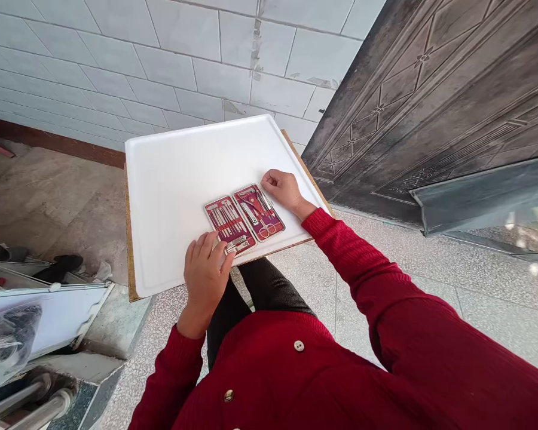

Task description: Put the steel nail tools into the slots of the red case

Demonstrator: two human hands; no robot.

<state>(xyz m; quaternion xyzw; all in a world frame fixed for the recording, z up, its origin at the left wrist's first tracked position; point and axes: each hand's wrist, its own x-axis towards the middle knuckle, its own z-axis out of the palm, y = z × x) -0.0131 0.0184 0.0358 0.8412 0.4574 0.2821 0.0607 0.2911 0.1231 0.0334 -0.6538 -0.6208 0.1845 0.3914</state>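
An open manicure set [246, 218] with dark red lining lies on a white board. Its left half [226, 218] holds several slim metal tools under a strap, with nail clippers [238, 245] near the bottom. In the right half [265, 210] are small scissors [267, 229], more clippers and other tools. My left hand [205, 266] is at the set's lower left corner, its fingers and thumb apart along the edge. My right hand [283, 190] is at the upper right edge, fingers curled together; anything between the fingertips is hidden.
The white board [174, 179] rests on a brown-edged panel [132, 280] above my legs. Behind it is a tiled wall [179, 60]. A dark patterned metal door [412, 101] stands at the right. At the lower left is a white rack [45, 310] with assorted things.
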